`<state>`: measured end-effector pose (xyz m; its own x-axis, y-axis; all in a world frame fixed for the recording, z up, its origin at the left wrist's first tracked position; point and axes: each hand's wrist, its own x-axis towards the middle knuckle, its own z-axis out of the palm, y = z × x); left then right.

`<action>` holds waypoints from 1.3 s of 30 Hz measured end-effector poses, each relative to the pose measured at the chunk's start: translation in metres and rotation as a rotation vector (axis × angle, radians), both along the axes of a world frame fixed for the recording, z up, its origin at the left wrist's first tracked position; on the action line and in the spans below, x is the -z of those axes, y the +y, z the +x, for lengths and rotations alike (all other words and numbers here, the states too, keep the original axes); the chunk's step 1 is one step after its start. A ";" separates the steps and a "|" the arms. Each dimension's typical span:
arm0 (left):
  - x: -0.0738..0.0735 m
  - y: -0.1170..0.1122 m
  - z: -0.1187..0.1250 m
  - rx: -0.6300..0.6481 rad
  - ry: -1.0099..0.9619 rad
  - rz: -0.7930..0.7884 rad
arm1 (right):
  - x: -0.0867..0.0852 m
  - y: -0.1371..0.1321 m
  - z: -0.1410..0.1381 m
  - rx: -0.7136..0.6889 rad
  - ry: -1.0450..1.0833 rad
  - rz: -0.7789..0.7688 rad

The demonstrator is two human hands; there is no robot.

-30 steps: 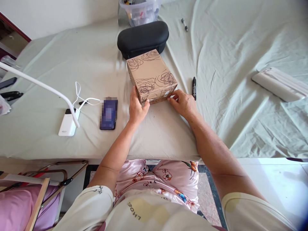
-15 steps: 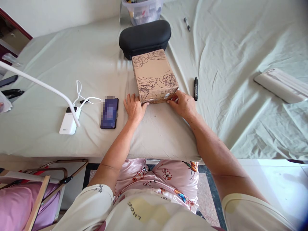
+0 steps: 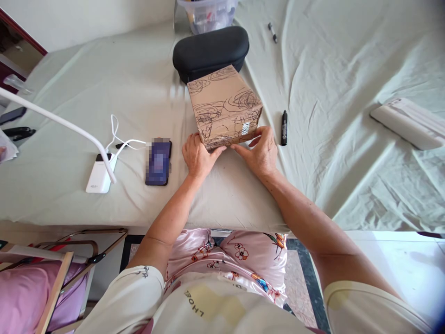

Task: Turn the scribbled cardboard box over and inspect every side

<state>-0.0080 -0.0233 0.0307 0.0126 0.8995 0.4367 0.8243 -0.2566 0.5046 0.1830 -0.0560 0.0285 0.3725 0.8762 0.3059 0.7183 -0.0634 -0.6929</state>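
A brown cardboard box (image 3: 224, 106) covered in black scribbles sits on the pale green sheet, its near edge tipped up so the front face with a barcode label shows. My left hand (image 3: 197, 157) grips the box's near left corner, fingers curled against it. My right hand (image 3: 259, 152) holds the near right lower edge, thumb and fingers pressed on the front face. Both forearms reach in from the bottom of the view.
A black zip case (image 3: 210, 51) lies just behind the box, a clear plastic tub (image 3: 207, 14) behind that. A black marker (image 3: 284, 127) lies right of the box, a phone (image 3: 158, 162) and white power bank (image 3: 100, 174) with cable to the left. A white flat pack (image 3: 406, 121) lies far right.
The box's near edge has been lifted and tilted back, showing its front face. My left hand went from flat beside the box to gripping its corner; my right hand slid inward.
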 end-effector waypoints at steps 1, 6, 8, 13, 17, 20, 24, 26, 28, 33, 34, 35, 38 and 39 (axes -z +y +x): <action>-0.001 0.000 0.000 -0.013 -0.001 0.005 | 0.001 0.000 -0.002 0.013 0.016 0.000; 0.001 0.003 -0.003 0.052 -0.014 -0.007 | 0.002 0.004 0.006 -0.011 0.046 0.037; 0.002 0.005 -0.005 0.082 -0.002 -0.023 | 0.001 0.006 0.012 -0.044 0.031 0.048; -0.003 0.011 -0.012 0.119 0.088 -0.073 | -0.003 0.009 0.026 -0.127 0.015 0.040; -0.002 0.016 -0.018 0.156 0.115 -0.071 | -0.006 0.009 0.031 -0.176 -0.009 0.011; 0.002 0.019 -0.022 0.160 0.125 -0.063 | -0.007 0.009 0.032 -0.190 -0.039 -0.043; 0.007 0.021 -0.025 0.170 0.135 -0.063 | -0.005 0.010 0.035 -0.196 -0.071 -0.092; 0.007 0.021 -0.025 0.171 0.148 -0.069 | -0.004 0.010 0.036 -0.197 -0.074 -0.100; 0.006 0.020 -0.024 0.161 0.163 -0.072 | -0.003 0.011 0.036 -0.199 -0.075 -0.106; 0.001 0.015 -0.022 0.069 0.188 -0.085 | -0.005 0.010 0.036 -0.211 -0.097 -0.155; 0.001 0.015 -0.022 0.061 0.194 -0.097 | -0.005 0.010 0.035 -0.213 -0.106 -0.160; 0.002 0.015 -0.022 0.063 0.192 -0.106 | -0.005 0.010 0.035 -0.214 -0.115 -0.162; 0.005 0.018 -0.023 0.104 0.135 -0.101 | -0.006 0.009 0.036 -0.210 -0.133 -0.170; 0.005 0.018 -0.023 0.117 0.114 -0.100 | -0.006 0.010 0.036 -0.209 -0.136 -0.175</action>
